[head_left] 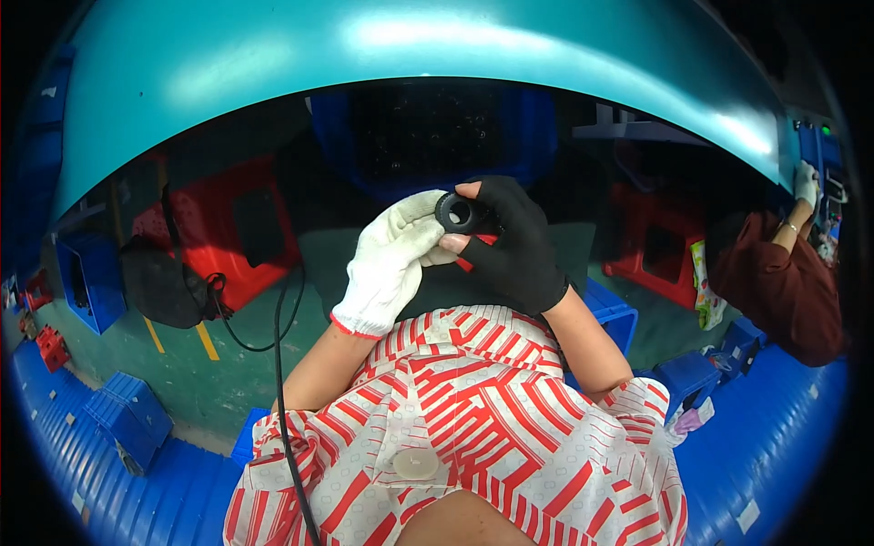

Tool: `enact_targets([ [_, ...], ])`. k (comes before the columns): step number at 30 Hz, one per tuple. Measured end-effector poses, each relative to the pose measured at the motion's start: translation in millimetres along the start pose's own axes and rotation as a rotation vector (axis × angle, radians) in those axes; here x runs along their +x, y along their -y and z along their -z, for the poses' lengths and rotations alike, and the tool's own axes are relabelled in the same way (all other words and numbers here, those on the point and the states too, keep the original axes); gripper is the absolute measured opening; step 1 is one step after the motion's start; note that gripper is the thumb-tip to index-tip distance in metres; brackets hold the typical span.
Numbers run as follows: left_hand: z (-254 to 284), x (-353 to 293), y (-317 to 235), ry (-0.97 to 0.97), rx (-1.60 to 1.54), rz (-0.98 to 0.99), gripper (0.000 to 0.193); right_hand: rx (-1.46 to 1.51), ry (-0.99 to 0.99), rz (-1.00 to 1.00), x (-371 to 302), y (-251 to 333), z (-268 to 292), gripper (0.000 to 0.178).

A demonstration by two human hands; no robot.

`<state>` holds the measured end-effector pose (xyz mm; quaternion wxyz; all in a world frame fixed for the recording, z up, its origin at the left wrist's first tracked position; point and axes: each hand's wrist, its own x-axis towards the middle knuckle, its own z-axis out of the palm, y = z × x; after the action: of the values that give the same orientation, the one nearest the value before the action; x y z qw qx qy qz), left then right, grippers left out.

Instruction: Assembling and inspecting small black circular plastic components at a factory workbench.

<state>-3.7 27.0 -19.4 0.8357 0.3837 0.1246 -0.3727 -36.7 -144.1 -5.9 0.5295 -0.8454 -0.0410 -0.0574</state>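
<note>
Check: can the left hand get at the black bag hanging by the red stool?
Probably, not right away. The left hand is up at the black ring with the right hand; the black bag hangs off to the left, nothing between.

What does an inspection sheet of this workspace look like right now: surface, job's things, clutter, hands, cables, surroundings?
Surface: teal curved bench edge above the hands; green floor below.
Job's things: small black ring held between both hands; a red piece shows under the right palm.
Clutter: black bag by a red stool; blue crates on the floor.
Hands: left hand in a white glove, right hand in a black fingerless glove, both gripping the ring.
Cables: black cable running from the bag down past the striped shirt.
Surroundings: another person's sleeve at right, reaching to a panel.
</note>
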Motion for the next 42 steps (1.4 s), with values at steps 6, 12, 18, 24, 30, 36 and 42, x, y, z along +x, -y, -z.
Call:
enact_targets([
  [6,2.6,2.0,4.3,0.039,-0.037,0.011,0.031,0.098,0.006,-0.089,-3.3,-3.6,-0.4,0.047],
  [12,3.5,2.8,3.9,0.053,-0.050,0.005,0.031,0.137,0.019,-0.139,-2.4,-0.2,0.5,0.049],
  [18,6.6,5.6,2.1,0.105,-0.181,0.023,0.030,0.172,0.051,-0.138,-3.1,-3.1,0.6,0.052],
  [24,4.7,5.1,0.4,0.058,-0.087,-0.018,0.030,0.377,0.052,-0.303,-3.1,0.2,-1.0,0.065],
  [30,4.9,3.3,1.8,0.030,-0.084,-0.019,0.029,0.368,0.033,-0.249,-6.6,-7.1,-5.3,0.069],
  [36,2.1,4.0,1.6,0.019,-0.072,-0.033,0.029,0.398,0.027,-0.281,-6.3,-6.5,-4.3,0.064],
  [42,2.8,4.4,2.0,0.016,-0.072,-0.028,0.029,0.387,0.032,-0.282,-6.0,-5.4,-3.3,0.063],
])
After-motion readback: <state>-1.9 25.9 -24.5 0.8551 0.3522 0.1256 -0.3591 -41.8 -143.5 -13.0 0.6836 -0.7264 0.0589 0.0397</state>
